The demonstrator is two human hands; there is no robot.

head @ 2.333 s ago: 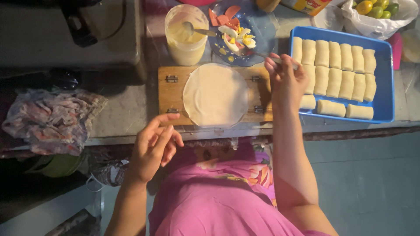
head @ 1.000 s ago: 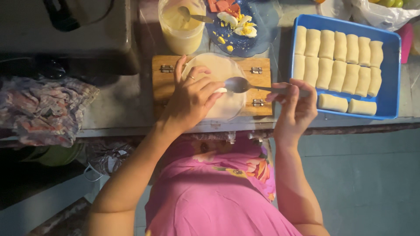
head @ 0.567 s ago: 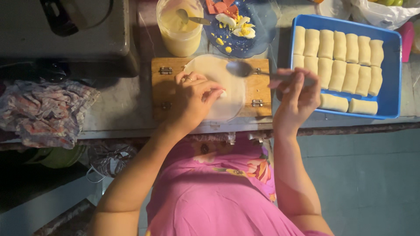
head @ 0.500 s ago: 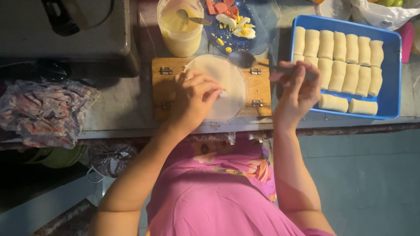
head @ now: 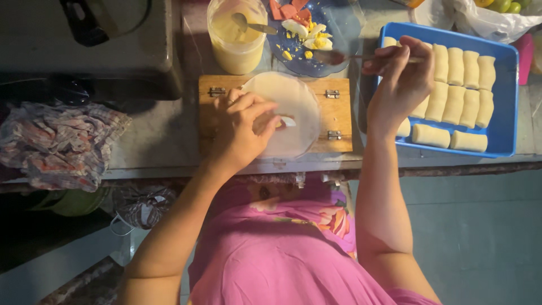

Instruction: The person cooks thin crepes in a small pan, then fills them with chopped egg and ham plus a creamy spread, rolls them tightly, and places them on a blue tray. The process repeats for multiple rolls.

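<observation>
The left hand (head: 240, 127) lay half-curled on the round wrapper (head: 291, 110), pinning it flat on the wooden board (head: 339, 110) at the worktop's (head: 158, 141) front edge. The right hand (head: 398, 85) gripped a spoon (head: 339, 57), its bowl over the blue plate (head: 344, 31) of fillings, beside the blue tray (head: 502, 101) of finished rolls.

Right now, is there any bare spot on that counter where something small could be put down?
The widest bare patch is the grey counter between the patterned cloth and the wooden board. The back is crowded: tub of yellow sauce, blue plate, then the blue tray of rolls.
</observation>
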